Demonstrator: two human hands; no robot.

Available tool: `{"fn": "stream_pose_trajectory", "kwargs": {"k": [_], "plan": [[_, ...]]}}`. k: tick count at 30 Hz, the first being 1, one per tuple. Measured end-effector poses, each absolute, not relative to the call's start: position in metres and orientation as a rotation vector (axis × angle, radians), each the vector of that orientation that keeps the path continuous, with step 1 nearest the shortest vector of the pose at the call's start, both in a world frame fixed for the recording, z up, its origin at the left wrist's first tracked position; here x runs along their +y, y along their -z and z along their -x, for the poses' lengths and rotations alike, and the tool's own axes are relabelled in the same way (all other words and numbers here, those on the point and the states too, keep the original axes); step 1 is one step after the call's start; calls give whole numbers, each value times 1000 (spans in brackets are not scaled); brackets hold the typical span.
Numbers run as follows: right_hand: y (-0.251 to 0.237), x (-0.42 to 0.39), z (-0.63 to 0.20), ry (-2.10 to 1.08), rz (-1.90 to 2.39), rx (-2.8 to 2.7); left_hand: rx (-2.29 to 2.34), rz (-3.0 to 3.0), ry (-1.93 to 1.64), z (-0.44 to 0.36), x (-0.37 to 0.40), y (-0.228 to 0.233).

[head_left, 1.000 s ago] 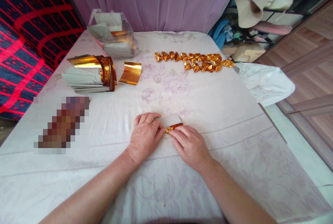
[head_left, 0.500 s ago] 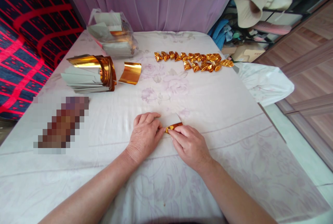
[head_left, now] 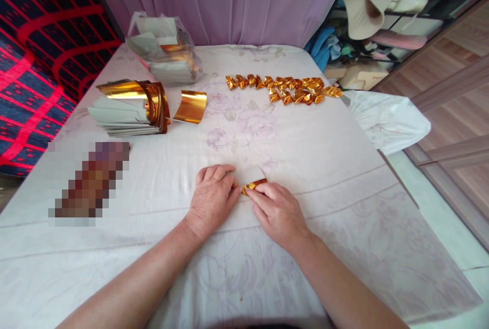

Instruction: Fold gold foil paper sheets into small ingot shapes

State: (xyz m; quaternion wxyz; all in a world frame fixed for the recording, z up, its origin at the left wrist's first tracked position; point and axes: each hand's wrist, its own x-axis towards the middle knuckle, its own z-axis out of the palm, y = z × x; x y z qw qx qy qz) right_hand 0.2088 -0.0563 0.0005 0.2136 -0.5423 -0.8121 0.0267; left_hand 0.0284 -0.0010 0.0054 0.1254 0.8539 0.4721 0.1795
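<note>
A small sheet of gold foil paper (head_left: 252, 178), white side up with a gold edge rolled over, lies on the white flowered tablecloth (head_left: 290, 151). My left hand (head_left: 213, 197) pins its left part flat against the cloth. The fingertips of my right hand (head_left: 278, 213) pinch the rolled gold edge. Both hands meet over the paper near the table's front middle.
A stack of gold foil sheets (head_left: 130, 107) and one loose curled sheet (head_left: 191, 106) lie at the back left. Behind them sits a clear plastic bag of sheets (head_left: 164, 49). Several folded gold pieces (head_left: 284, 88) form rows at the back right. A blurred patch (head_left: 89, 181) lies left.
The hands have stayed nearly still; my right fingers have shifted slightly left along the gold edge, rolling it a little tighter.
</note>
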Motion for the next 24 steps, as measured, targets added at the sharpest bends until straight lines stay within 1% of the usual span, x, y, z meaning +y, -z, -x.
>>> {"fn": "stream_pose_trajectory", "kwargs": {"k": [24], "plan": [[-2, -56, -207, -58, 1529, -2271, 1379, -2494, -536, -29, -2, -4]]}}
